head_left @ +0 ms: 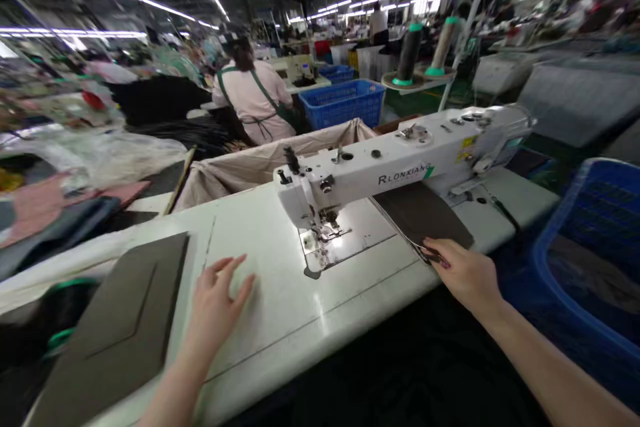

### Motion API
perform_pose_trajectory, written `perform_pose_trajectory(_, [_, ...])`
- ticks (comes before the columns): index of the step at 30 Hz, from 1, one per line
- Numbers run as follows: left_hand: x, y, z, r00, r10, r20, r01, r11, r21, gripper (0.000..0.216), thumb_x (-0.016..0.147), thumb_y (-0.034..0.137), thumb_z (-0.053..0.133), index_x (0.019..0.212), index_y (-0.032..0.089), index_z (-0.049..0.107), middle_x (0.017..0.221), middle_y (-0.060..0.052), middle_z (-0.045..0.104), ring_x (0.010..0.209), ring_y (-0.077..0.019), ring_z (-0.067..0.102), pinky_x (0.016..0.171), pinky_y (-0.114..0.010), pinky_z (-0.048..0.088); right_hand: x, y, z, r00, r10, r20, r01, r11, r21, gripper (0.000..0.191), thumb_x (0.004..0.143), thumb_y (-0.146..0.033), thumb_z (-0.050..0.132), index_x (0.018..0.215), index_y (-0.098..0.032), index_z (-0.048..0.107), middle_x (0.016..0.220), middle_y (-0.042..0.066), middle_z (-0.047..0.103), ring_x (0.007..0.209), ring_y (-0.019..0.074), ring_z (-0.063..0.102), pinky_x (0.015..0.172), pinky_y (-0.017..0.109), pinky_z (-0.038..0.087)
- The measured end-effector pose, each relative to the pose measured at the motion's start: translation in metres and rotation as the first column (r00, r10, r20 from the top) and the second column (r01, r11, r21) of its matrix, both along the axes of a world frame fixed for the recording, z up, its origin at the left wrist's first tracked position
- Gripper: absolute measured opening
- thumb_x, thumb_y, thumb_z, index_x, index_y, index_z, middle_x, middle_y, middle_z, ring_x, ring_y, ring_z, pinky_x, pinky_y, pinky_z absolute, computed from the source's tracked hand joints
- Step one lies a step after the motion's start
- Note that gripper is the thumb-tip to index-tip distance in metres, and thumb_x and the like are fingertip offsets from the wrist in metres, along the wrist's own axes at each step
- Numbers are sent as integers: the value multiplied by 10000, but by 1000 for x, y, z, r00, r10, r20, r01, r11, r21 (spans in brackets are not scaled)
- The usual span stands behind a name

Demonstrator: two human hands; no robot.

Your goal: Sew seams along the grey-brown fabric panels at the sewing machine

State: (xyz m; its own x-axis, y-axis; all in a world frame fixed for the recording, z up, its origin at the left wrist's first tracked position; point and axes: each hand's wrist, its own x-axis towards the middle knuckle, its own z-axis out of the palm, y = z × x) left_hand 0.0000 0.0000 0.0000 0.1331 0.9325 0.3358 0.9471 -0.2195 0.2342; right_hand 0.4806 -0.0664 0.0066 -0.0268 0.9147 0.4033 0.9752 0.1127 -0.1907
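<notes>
Long lamps light a big sewing hall, and a white table (280,327) stands in front. On it the right hand (465,273) pinches with its fingertips the near corner of a dark fabric piece (423,213), which lies flat under the arm of the sewing machine (400,170). The left hand (217,300) rests open and flat on the table, holding nothing, just beside a stack of dark pieces (125,320). A blue basket (590,247) is at the right.
</notes>
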Motion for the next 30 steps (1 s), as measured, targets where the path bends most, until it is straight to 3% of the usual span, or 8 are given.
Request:
perform_pose_trajectory(5, [101, -20, -3, 961, -265, 81, 270, 961, -64, 367, 922, 330, 520, 1287, 298, 508, 1312, -86, 483, 1184, -279, 488, 994, -500, 428, 0, 5, 15, 999, -30, 14, 31, 999, -36, 366, 845, -127, 493, 1169, -257, 603, 1166, -3, 673, 849, 187, 667, 658, 272, 460])
perform_pose_trajectory(10, [155, -35, 32, 857, -425, 291, 470, 877, -102, 428, 950, 272, 479, 1373, 306, 421, 1401, -65, 449, 1304, -227, 427, 1072, -418, 403, -47, -38, 46, 950, 297, -98, -303, 951, -63, 357, 855, -109, 478, 1172, -225, 593, 1038, 43, 699, 770, 166, 640, 685, 288, 433])
perform_pose_trajectory(14, [183, -41, 35, 789, -541, 290, 593, 795, -130, 477, 972, 273, 427, 1438, 292, 331, 1486, -38, 396, 1393, -207, 328, 1135, -414, 344, -111, -69, 35, 751, 615, -241, -660, 690, -296, 142, 861, -275, 573, 956, -217, 662, 810, 14, 685, 653, 154, 618, 558, 270, 389])
perform_pose_trajectory(16, [188, -45, 21, 777, -592, 214, 628, 752, -201, 523, 971, 325, 432, 1469, 292, 278, 1507, -31, 378, 1404, -219, 315, 1145, -446, 326, -131, -71, 25, 575, 726, -377, -814, 464, -348, 131, 878, -314, 588, 908, -218, 672, 800, -14, 687, 662, 127, 633, 536, 229, 392])
perform_pose_trajectory(18, [182, -52, 3, 798, -589, 129, 600, 757, -258, 567, 966, 372, 437, 1489, 287, 237, 1514, -36, 367, 1397, -235, 330, 1143, -474, 320, -138, -61, 19, 354, 733, -581, -930, 213, -299, 143, 909, -286, 564, 978, -220, 670, 883, -32, 702, 754, 90, 653, 605, 168, 425])
perform_pose_trajectory(20, [164, -63, -11, 838, -542, 61, 535, 796, -282, 574, 967, 381, 430, 1494, 276, 227, 1522, -41, 352, 1394, -237, 337, 1139, -471, 324, -136, -42, 19, 244, 651, -719, -969, 132, -208, 195, 932, -279, 533, 1075, -220, 652, 967, -27, 703, 849, 76, 650, 717, 137, 439])
perform_pose_trajectory(26, [98, -88, -12, 951, -307, -23, 288, 915, -283, 451, 964, 298, 431, 1412, 280, 378, 1466, -43, 435, 1350, -239, 396, 1060, -437, 416, -137, 50, 13, 695, 573, -435, -715, 620, -325, 383, 926, -284, 497, 1308, -259, 515, 1350, 40, 558, 1110, 188, 591, 892, 291, 463])
perform_pose_trajectory(30, [82, -79, -9, 967, -254, 19, 247, 920, -304, 363, 957, 227, 396, 1315, 239, 452, 1509, -49, 356, 1398, -230, 319, 1125, -463, 343, -172, 95, -1, 813, 568, -128, -567, 724, -392, 607, 905, -269, 484, 1473, -277, 271, 1542, 50, 310, 1066, 233, 624, 797, 339, 516])
